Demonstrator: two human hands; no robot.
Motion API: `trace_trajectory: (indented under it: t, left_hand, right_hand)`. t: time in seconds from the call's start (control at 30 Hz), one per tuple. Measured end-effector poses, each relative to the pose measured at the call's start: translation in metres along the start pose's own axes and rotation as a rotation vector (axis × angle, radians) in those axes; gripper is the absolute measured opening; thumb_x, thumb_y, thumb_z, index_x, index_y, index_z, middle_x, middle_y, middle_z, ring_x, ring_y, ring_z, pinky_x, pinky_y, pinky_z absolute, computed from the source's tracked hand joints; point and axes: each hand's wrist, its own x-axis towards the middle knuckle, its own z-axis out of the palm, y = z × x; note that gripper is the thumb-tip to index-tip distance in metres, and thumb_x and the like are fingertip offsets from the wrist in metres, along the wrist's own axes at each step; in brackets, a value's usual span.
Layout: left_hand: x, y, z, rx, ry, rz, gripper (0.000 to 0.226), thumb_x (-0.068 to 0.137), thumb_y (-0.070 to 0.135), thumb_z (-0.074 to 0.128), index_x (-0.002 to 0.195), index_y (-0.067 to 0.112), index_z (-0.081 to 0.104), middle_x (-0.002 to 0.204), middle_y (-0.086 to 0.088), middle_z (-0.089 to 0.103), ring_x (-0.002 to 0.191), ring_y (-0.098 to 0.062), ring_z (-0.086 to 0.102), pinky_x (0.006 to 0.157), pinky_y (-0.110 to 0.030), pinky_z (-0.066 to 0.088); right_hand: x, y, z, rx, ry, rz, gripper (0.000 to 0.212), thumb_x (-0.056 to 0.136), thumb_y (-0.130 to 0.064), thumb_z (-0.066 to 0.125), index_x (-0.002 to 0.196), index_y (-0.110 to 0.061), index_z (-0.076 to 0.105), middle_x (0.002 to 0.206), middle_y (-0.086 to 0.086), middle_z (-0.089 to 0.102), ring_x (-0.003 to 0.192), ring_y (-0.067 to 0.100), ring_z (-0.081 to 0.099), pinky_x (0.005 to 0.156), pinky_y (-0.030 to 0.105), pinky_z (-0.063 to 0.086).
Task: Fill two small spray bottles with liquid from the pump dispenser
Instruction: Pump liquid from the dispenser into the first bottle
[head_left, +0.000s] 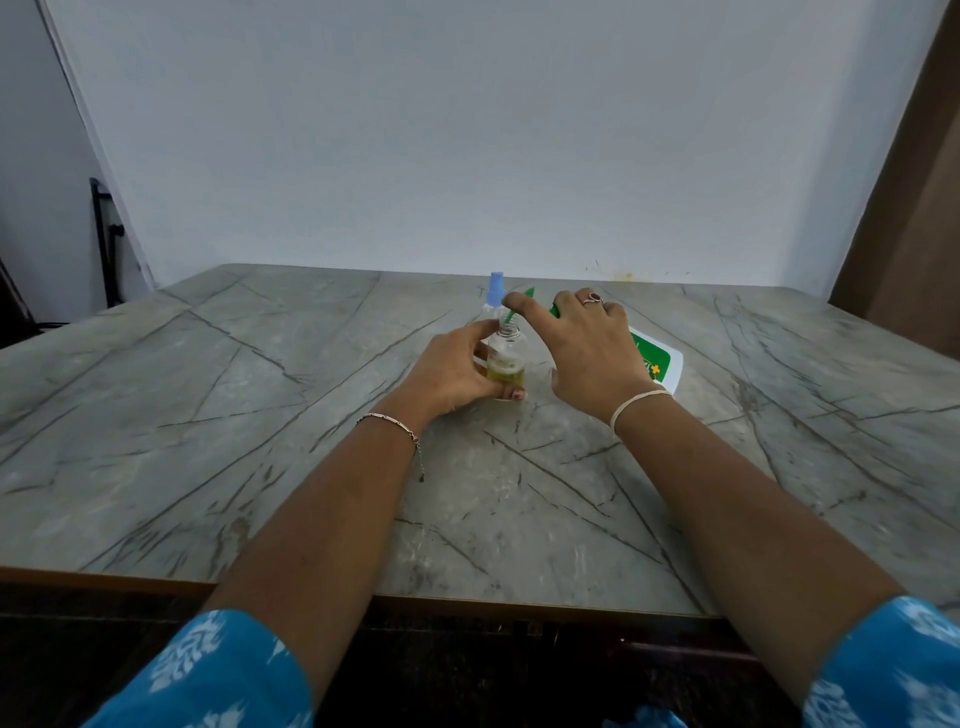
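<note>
Centre frame, left hand (452, 371) fingers wrap the clear spray bottle (506, 347); right hand (587, 348) fingers curl over the white, green-topped pump dispenser (658, 364).

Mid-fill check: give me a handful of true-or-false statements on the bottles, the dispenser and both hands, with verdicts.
1. The left hand grips a small clear bottle whose neck is uncapped. True.
2. That bottle is filled up to its neck. False: the yellowish liquid sits only in its lower part.
3. The green nozzle of the pump dispenser points at the open neck. True.
4. The second bottle, behind the first, has no sprayer. False: a blue sprayer is on it.
5. The right hand lies flat on the table, away from the dispenser. False: it is over the dispenser's top.
</note>
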Motion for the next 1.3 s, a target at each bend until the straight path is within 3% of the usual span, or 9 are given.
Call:
trace_trajectory:
  t: [0.33, 0.93, 1.3]
  left_hand:
    - [-0.0008, 0.0012, 0.0, -0.009, -0.008, -0.015, 0.092, 0.061, 0.034, 0.088, 0.14, 0.022, 0.044, 0.115, 0.0, 0.064, 0.092, -0.012, 0.062, 0.087, -0.023, 0.046]
    - [-0.0029, 0.0049, -0.0005, -0.005, -0.005, -0.021, 0.091, 0.063, 0.033, 0.087, 0.141, 0.02, 0.043, 0.121, -0.003, 0.063, 0.093, -0.013, 0.06, 0.086, -0.02, 0.041]
    - [-0.0025, 0.0052, -0.0016, 0.0, -0.014, -0.017, 0.09, 0.063, 0.033, 0.087, 0.141, 0.021, 0.043, 0.117, 0.001, 0.062, 0.093, -0.013, 0.059, 0.084, -0.019, 0.041]
  right_hand:
    - [0.0039, -0.0056, 0.001, 0.023, 0.017, 0.019, 0.08, 0.074, -0.011, 0.068, 0.133, -0.033, 0.019, 0.114, 0.012, 0.054, 0.108, 0.033, 0.05, 0.089, 0.047, 0.044]
    - [0.0, -0.0022, 0.0012, -0.01, 0.011, 0.006, 0.091, 0.073, -0.012, 0.068, 0.14, -0.037, 0.012, 0.112, 0.013, 0.054, 0.106, 0.033, 0.051, 0.088, 0.047, 0.044]
    - [0.0049, -0.0062, 0.0021, 0.018, 0.031, 0.027, 0.08, 0.072, -0.011, 0.069, 0.133, -0.033, 0.021, 0.113, 0.012, 0.054, 0.107, 0.033, 0.05, 0.088, 0.047, 0.043]
